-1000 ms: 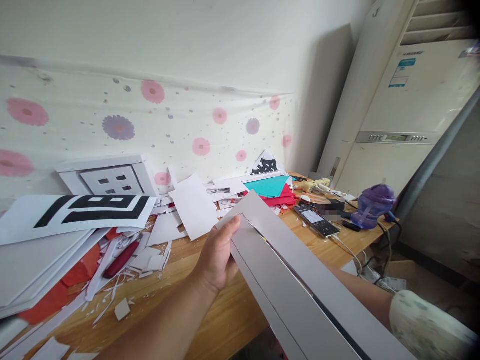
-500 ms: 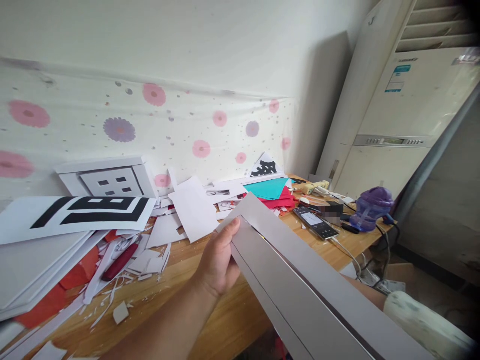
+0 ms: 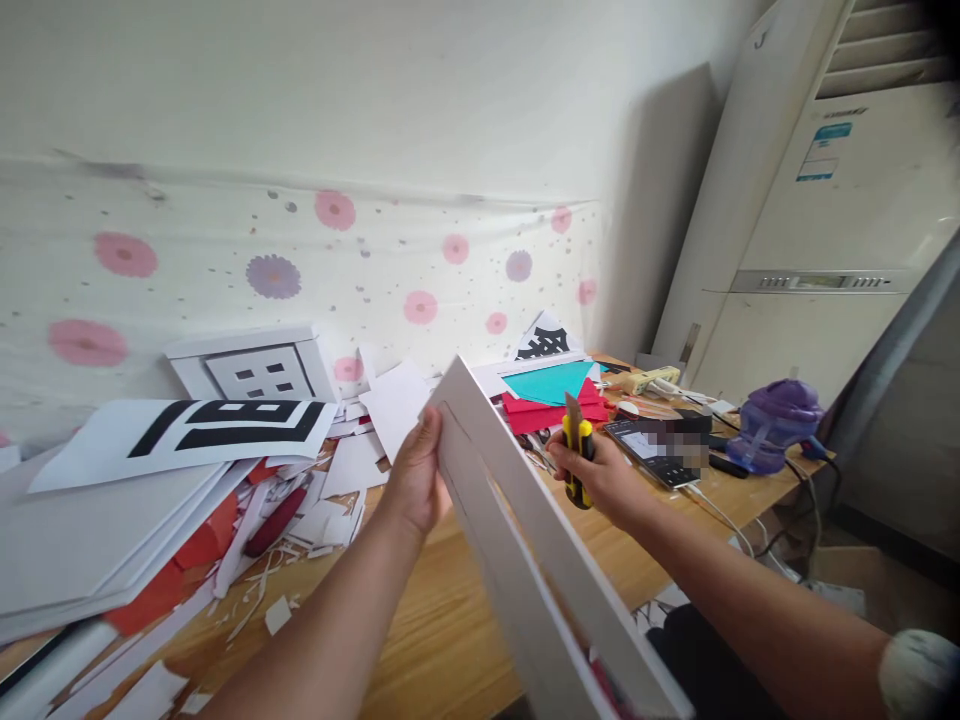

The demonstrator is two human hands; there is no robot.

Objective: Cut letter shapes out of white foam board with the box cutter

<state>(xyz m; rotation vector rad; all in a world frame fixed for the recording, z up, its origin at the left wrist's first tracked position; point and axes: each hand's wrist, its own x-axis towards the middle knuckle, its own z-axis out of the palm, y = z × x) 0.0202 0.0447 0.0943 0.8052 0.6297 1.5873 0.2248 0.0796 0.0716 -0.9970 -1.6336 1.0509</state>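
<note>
My left hand (image 3: 417,470) grips the upper left edge of a long white board (image 3: 525,530), thumb on its face. The board is tilted, with a long slot cut through it and a thin line along its left part. Right of the board, my right hand (image 3: 600,475) is closed round a yellow and black utility knife (image 3: 577,450). The knife's blade shows and points up. It is apart from the board.
White sheets and a black-character print (image 3: 232,425) lie at left, beside a dark red-handled tool (image 3: 276,522) and scraps. Teal paper (image 3: 547,381), red paper, a phone (image 3: 652,455), cables and a purple bottle (image 3: 772,425) stand at right.
My right hand has come into view with the knife, from behind the board. The board has turned steeper and shifted left with my left hand. The view has shifted slightly.
</note>
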